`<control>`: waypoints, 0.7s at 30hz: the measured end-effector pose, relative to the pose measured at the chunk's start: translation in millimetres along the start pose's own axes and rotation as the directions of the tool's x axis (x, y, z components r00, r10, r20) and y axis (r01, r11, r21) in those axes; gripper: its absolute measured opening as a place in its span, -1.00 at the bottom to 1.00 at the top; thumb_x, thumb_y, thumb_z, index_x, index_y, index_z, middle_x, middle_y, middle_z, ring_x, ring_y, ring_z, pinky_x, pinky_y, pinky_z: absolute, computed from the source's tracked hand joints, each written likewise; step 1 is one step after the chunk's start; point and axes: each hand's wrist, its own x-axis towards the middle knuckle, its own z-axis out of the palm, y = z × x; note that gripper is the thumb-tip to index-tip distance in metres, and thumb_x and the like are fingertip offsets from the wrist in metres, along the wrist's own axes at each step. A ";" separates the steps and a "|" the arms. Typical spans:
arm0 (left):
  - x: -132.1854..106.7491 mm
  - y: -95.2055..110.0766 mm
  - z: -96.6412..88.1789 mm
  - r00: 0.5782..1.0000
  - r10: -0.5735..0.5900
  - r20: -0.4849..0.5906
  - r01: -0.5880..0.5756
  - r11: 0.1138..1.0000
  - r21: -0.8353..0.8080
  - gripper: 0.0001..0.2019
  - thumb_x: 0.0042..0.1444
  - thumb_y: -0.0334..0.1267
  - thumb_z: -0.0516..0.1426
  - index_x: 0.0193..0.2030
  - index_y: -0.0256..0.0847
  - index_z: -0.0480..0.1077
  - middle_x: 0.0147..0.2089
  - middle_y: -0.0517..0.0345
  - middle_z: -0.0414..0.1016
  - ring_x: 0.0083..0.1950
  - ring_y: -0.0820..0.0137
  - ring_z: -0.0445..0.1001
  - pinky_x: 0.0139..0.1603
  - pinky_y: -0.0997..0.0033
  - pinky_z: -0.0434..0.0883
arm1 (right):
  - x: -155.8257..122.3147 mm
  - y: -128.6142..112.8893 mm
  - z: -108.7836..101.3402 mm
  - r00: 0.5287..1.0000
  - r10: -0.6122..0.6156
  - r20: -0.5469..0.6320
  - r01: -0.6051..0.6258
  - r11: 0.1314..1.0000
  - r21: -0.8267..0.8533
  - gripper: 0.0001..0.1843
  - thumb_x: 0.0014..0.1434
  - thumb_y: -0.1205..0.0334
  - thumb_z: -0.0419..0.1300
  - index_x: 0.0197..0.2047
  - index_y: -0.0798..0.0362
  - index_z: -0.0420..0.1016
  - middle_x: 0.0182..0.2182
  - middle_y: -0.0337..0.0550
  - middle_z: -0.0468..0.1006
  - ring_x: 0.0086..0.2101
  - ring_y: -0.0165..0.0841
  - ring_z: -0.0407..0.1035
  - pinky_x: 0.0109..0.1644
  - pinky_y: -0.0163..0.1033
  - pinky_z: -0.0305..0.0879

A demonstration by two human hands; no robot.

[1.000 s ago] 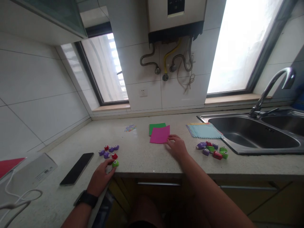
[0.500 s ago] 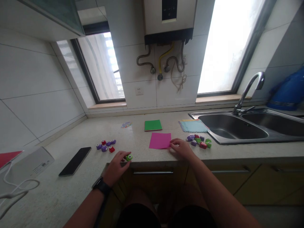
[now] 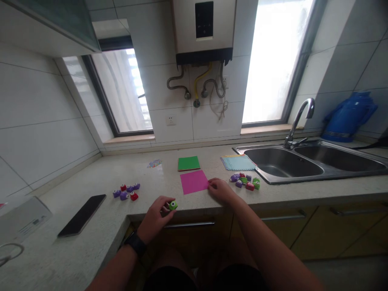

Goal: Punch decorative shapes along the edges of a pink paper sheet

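— What's furthest left among the small things?
— A phone (image 3: 81,215), then purple and red pieces (image 3: 123,196) on the counter (image 3: 160,184)
— And the left hand (image 3: 156,216)?
— Partly closed, thumb and fingers gripping a green piece (image 3: 173,205) by the counter's front edge; a slack grip could drop it over
— Further right?
— A pink sheet (image 3: 194,182) on the counter, its right edge pinched by the nearly closed right hand (image 3: 221,190); an uneven tug could crease it
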 end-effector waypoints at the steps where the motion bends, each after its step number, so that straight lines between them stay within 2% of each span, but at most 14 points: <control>1: 5.4 1.5 3.8 1.000 0.003 0.007 -0.003 1.000 -0.015 -0.72 0.24 -0.22 0.20 0.08 -0.14 0.46 -0.04 0.03 0.50 -0.17 0.31 0.50 -0.13 0.25 0.52 | -0.2 -0.5 1.1 1.000 0.012 -0.020 -0.012 1.000 0.014 -0.85 0.10 0.31 0.24 -0.40 0.05 0.67 -0.04 0.04 0.65 -0.05 -0.12 0.51 0.17 -0.09 0.29; 4: 23.8 7.4 16.2 0.999 0.038 0.022 -0.037 0.998 -0.051 -0.72 0.22 -0.20 0.22 0.06 -0.14 0.47 -0.07 0.03 0.51 -0.16 0.30 0.51 -0.14 0.26 0.52 | -4.1 -8.5 4.7 0.996 0.056 -0.072 -0.050 0.995 0.088 -0.85 0.14 0.26 0.26 -0.26 0.06 0.66 0.03 0.07 0.59 0.01 -0.11 0.47 0.20 -0.05 0.25; 6: 37.1 11.2 25.6 0.998 0.061 0.015 -0.060 0.996 -0.060 -0.73 0.21 -0.17 0.25 0.02 -0.14 0.47 -0.09 0.04 0.52 -0.15 0.29 0.50 -0.16 0.26 0.51 | -9.4 -19.4 10.0 0.994 0.090 -0.058 -0.079 0.982 0.169 -0.77 0.24 0.13 0.21 -0.17 0.05 0.63 -0.12 0.02 0.62 -0.13 -0.16 0.51 0.06 -0.07 0.35; 8: 50.7 14.0 35.9 0.997 0.071 -0.003 -0.071 0.996 -0.047 -0.74 0.20 -0.14 0.27 -0.01 -0.14 0.47 -0.11 0.05 0.51 -0.17 0.29 0.49 -0.18 0.26 0.50 | -15.1 -32.4 18.5 0.994 0.109 0.019 -0.110 0.956 0.273 -0.66 0.30 -0.03 0.17 -0.16 0.05 0.61 -0.29 -0.08 0.63 -0.29 -0.22 0.51 -0.13 -0.13 0.40; 11: 70.2 17.7 51.5 0.994 0.105 -0.033 -0.105 0.994 0.008 -0.77 0.21 -0.12 0.26 -0.06 -0.15 0.45 -0.14 0.05 0.50 -0.17 0.27 0.48 -0.17 0.24 0.47 | -19.5 -47.6 33.4 0.986 0.111 0.128 -0.154 0.900 0.407 -0.61 0.22 -0.14 0.29 -0.19 0.04 0.62 -0.29 -0.13 0.64 -0.33 -0.27 0.50 -0.20 -0.18 0.39; 12: 76.1 19.0 56.0 0.992 0.122 -0.039 -0.121 0.992 0.030 -0.78 0.22 -0.12 0.25 -0.07 -0.15 0.45 -0.15 0.05 0.50 -0.17 0.26 0.48 -0.16 0.23 0.47 | -19.3 -49.9 37.6 0.979 0.127 0.158 -0.188 0.857 0.479 -0.60 0.21 -0.16 0.29 -0.22 0.05 0.61 -0.35 -0.13 0.63 -0.36 -0.28 0.49 -0.24 -0.19 0.38; 14: 86.9 21.4 62.9 0.987 0.155 -0.036 -0.152 0.986 0.067 -0.80 0.23 -0.13 0.24 -0.09 -0.15 0.44 -0.15 0.05 0.51 -0.16 0.25 0.47 -0.14 0.22 0.47 | -16.7 -49.7 42.6 0.971 0.170 0.169 -0.238 0.777 0.583 -0.58 0.16 -0.18 0.33 -0.27 0.06 0.60 -0.43 -0.17 0.59 -0.41 -0.31 0.46 -0.28 -0.20 0.36; 17: 102.3 19.4 65.6 0.970 0.242 0.018 -0.242 0.962 0.126 -0.74 0.24 -0.09 0.23 -0.03 -0.16 0.42 -0.07 0.00 0.53 -0.06 0.20 0.49 -0.02 0.15 0.46 | -11.5 -39.3 41.6 0.962 0.232 0.145 -0.266 0.670 0.693 -0.57 0.05 -0.15 0.43 -0.26 0.06 0.58 -0.38 -0.15 0.61 -0.35 -0.28 0.50 -0.20 -0.18 0.39; 19: 113.5 10.3 62.5 0.953 0.289 0.088 -0.302 0.930 0.211 -0.64 0.26 -0.04 0.21 0.10 -0.17 0.40 0.05 -0.06 0.53 0.09 0.12 0.46 0.14 0.06 0.41 | -9.8 -29.0 37.2 0.953 0.274 0.125 -0.272 0.601 0.752 -0.55 0.01 -0.12 0.46 -0.24 0.06 0.55 -0.33 -0.13 0.63 -0.28 -0.25 0.53 -0.14 -0.15 0.41; 21: 125.5 -5.7 57.4 0.956 0.253 0.148 -0.288 0.902 0.321 -0.58 0.32 -0.06 0.14 0.23 -0.20 0.35 0.19 -0.12 0.48 0.24 0.10 0.39 0.30 0.02 0.30 | -10.3 -19.1 32.1 0.942 0.319 0.107 -0.273 0.538 0.797 -0.54 0.00 -0.10 0.48 -0.23 0.05 0.51 -0.33 -0.12 0.64 -0.26 -0.25 0.55 -0.11 -0.14 0.42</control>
